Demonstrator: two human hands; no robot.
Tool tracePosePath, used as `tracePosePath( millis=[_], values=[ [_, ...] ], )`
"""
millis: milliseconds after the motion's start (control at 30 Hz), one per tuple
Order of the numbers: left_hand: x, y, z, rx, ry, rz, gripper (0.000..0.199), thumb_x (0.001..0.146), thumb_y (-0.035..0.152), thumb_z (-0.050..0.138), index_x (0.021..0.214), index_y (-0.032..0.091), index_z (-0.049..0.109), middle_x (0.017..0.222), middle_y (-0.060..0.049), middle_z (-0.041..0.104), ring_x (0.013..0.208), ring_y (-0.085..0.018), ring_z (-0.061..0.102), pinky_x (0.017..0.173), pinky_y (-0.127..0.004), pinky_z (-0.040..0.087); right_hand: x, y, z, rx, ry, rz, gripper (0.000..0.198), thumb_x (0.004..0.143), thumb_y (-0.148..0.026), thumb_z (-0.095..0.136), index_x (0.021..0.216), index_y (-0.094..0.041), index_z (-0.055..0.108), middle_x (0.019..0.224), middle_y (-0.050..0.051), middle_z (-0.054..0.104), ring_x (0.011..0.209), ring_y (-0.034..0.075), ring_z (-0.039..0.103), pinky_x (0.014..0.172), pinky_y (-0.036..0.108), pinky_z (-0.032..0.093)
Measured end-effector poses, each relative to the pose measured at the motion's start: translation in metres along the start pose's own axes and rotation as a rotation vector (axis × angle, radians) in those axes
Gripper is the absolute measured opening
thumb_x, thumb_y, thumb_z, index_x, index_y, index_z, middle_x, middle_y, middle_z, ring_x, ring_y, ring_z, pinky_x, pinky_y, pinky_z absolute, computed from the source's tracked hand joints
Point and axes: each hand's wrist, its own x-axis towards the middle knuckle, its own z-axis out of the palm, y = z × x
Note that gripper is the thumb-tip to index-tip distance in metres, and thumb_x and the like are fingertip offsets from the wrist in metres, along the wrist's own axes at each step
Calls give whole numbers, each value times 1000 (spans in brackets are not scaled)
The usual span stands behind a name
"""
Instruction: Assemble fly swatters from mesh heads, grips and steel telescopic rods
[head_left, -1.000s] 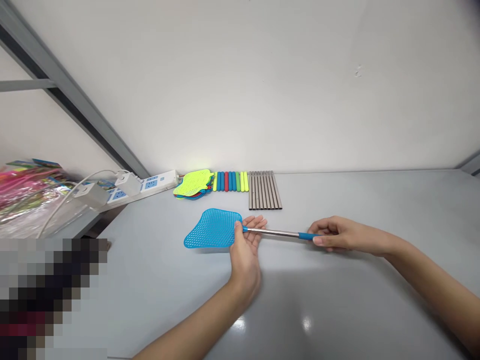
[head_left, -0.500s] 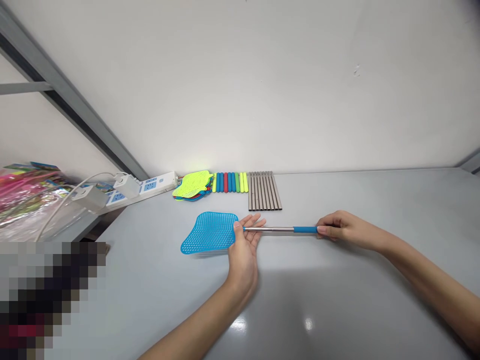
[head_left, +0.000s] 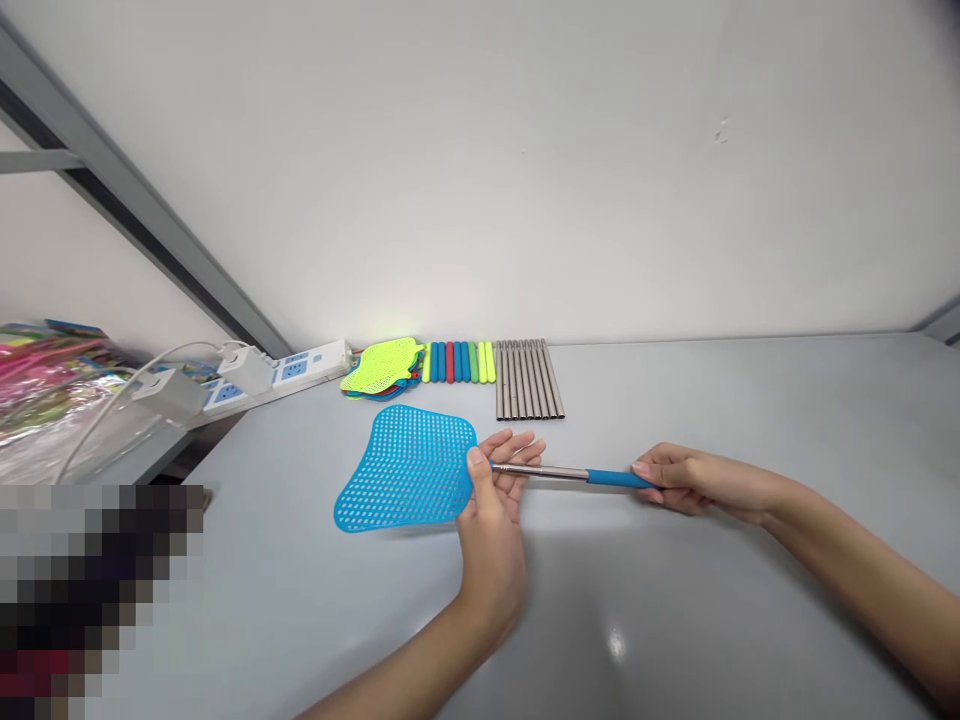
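Observation:
Both my hands hold one fly swatter (head_left: 411,470) above the grey table. Its blue perforated head points left, a thin metal rod runs to the right, and a blue grip covers the far end. My left hand (head_left: 491,520) pinches the neck of the head between thumb and palm, its other fingers spread behind the rod. Wrapped round the end of the blue grip is my right hand (head_left: 679,480), fingers closed; the very tip of the grip is hidden. The swatter slopes slightly down to the right.
Along the wall lie a stack of swatter heads (head_left: 381,366), a row of coloured grips (head_left: 456,363) and a row of metal rods (head_left: 527,380). A power strip (head_left: 300,372) with plugged-in adapters stands left. Plastic-wrapped items (head_left: 60,400) lie beyond the table's left edge.
The swatter's head has tipped to face me more and looks larger. Its grip end has dropped with my right hand, which has moved slightly right and down.

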Motion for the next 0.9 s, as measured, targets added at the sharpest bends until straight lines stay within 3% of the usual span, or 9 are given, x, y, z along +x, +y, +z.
tracePosePath(
  millis=[167, 367, 533, 667, 900],
  values=[
    [1, -2, 0, 9, 23, -64, 33, 85, 40, 35, 96, 14, 52, 96, -9, 63, 91, -19, 59, 87, -34, 42, -2, 0, -4, 107, -79, 51, 34, 82, -44, 41, 63, -16, 45, 49, -8, 16, 44, 6, 8, 41, 22, 7],
    [2, -1, 0, 11, 20, -131, 32, 85, 37, 37, 97, 13, 53, 99, -11, 62, 93, -19, 58, 87, -33, 42, -7, -14, 3, -181, 116, -75, 28, 78, -45, 48, 80, -18, 54, 53, -6, 30, 46, 7, 23, 44, 21, 20],
    [8, 2, 0, -21, 109, -148, 28, 86, 32, 35, 94, 13, 54, 99, -10, 62, 94, -17, 58, 89, -31, 41, -1, -10, 0, -392, 254, -78, 32, 73, -49, 51, 77, -18, 58, 60, -2, 42, 51, 9, 33, 46, 22, 26],
    [11, 2, 0, -49, 87, -164, 29, 87, 31, 34, 95, 12, 54, 99, -11, 63, 94, -17, 58, 90, -31, 40, 1, -6, 2, -495, 299, -128, 34, 78, -47, 43, 68, -17, 56, 57, -2, 37, 50, 10, 30, 47, 23, 24],
    [5, -5, -2, -47, 3, -59, 30, 86, 36, 35, 95, 13, 52, 96, -10, 63, 94, -18, 58, 90, -33, 40, 3, -6, 11, -540, 361, -191, 33, 83, -41, 37, 67, -17, 54, 54, -4, 32, 50, 9, 27, 46, 23, 21]
  ],
)
